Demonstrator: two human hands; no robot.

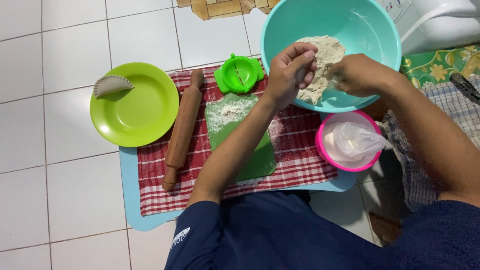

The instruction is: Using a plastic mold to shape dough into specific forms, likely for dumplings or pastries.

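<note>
I see both hands in teal bowl [380, 30]. Left hand [292, 70] pinches piece of dough [320, 62], fingers closed; right hand [357, 75] presses on dough, grip unclear.

You see a white tiled floor [75, 45] with grey grout lines, evenly lit. At the top edge, note a brown patterned tile inset [225, 7]. A white appliance [440, 20] stands top right.

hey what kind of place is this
Probably a home kitchen floor used for making dumplings: white tiles, a rolling pin on a checked cloth, and both hands in a teal bowl of dough.
</note>
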